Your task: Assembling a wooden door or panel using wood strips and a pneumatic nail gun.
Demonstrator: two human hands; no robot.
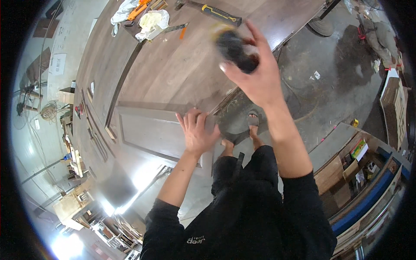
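My left hand (198, 132) rests on a grey framed panel (151, 130), near its right end, with the fingers spread. The panel lies on a wide wood-grained table. My right hand (259, 71) is raised above the table's right edge, its fingers and thumb wrapped around a black rounded object with a yellow end (234, 50). Motion smears that object, so its exact kind does not show. Just beyond my right hand lies a hammer (221, 15) with a black-and-yellow handle, on the table.
A crumpled whitish bag (152, 24) and an orange tool (138, 9) lie at the table's far left. One long dark strip (125, 82) runs across the tabletop (173, 69). At right stands a workbench with a blue edge (364, 203) and cluttered compartments; a cable crosses the floor.
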